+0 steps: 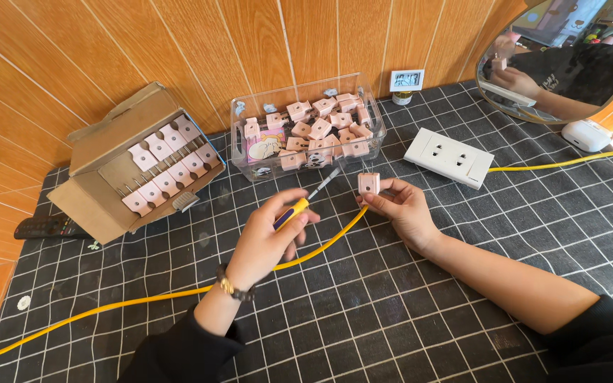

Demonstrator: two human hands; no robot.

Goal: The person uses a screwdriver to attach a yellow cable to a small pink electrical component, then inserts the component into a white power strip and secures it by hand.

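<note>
1. Pink plug (369,183): a small square block, pale pink, with a flat face turned toward the camera; it sits at the end of a yellow cable (328,242), held above the checked black cloth (391,312) just in front of the clear box (246,152).
2. Right hand (402,211) pinches the plug between thumb and fingertips, closed on it; the cable runs down past the palm.
3. Left hand (267,241) is closed around a screwdriver (305,202) with a yellow and blue handle; its metal tip points toward the plug, close to it but apart.
4. Clear box holds many more pink plugs; a cardboard box (101,198) to the left holds rows of them too.
5. White socket strip (450,157) lies to the right on the cloth, a yellow lead going off from it; a mirror (569,57) leans at the wall.
</note>
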